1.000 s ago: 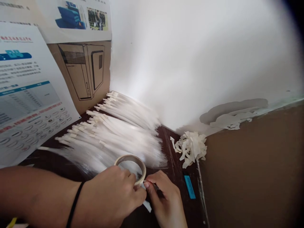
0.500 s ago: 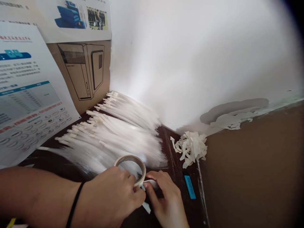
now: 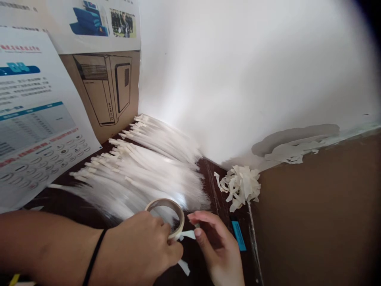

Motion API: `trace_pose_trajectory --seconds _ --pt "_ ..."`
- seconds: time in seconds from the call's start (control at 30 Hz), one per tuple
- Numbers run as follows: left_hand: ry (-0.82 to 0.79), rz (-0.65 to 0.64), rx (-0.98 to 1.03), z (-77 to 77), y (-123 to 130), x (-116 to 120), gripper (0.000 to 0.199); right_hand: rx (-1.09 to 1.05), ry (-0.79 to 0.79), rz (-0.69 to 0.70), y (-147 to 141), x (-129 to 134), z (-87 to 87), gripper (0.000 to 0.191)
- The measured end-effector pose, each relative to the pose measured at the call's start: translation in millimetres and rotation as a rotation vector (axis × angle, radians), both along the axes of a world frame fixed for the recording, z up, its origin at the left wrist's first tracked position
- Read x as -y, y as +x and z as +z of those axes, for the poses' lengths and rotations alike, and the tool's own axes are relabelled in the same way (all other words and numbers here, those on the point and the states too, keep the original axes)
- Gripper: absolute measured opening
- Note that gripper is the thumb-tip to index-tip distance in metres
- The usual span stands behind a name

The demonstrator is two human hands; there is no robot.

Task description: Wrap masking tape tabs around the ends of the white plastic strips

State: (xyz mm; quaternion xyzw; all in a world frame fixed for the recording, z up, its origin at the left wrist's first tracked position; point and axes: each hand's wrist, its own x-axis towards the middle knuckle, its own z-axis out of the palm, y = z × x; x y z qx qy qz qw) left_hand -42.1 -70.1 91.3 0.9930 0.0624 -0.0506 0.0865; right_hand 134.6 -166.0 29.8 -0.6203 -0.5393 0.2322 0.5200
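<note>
My left hand (image 3: pixel 145 242) is wrapped round a roll of masking tape (image 3: pixel 180 214), held upright like a ring. From the roll's lower right a short white strip of tape (image 3: pixel 188 234) reaches across to my right hand (image 3: pixel 222 248). The strip's end is at the right thumb, with the index finger curled just above. A second piece of tape (image 3: pixel 184 267) sticks out below my left fist. Just behind the roll, bundles of fine white fibres (image 3: pixel 154 167) with taped ends lie in rows on the dark surface.
A crumpled heap of tape scraps (image 3: pixel 240 186) sits right of the bundles, near a small blue case (image 3: pixel 239 236). A white wall (image 3: pixel 238 71) rises behind. At the left stand a cardboard box (image 3: pixel 101 91) and printed sheets (image 3: pixel 35 111).
My right hand has moved a little right, away from the roll. The tape strip between the two hands now shows longer. My left hand and the roll have barely shifted.
</note>
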Motion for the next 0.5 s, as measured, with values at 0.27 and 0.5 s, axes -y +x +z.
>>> trace_pose_trajectory --seconds 0.27,0.5 --pt "-0.011 0.083 -0.04 -2.0 4 -14 0.017 -0.048 0.067 -0.491 10 23 -23.6 0.011" --pt "-0.115 0.301 -0.009 -12.2 33 -10 0.022 0.731 0.432 0.048 -40 -6 38.8 0.029"
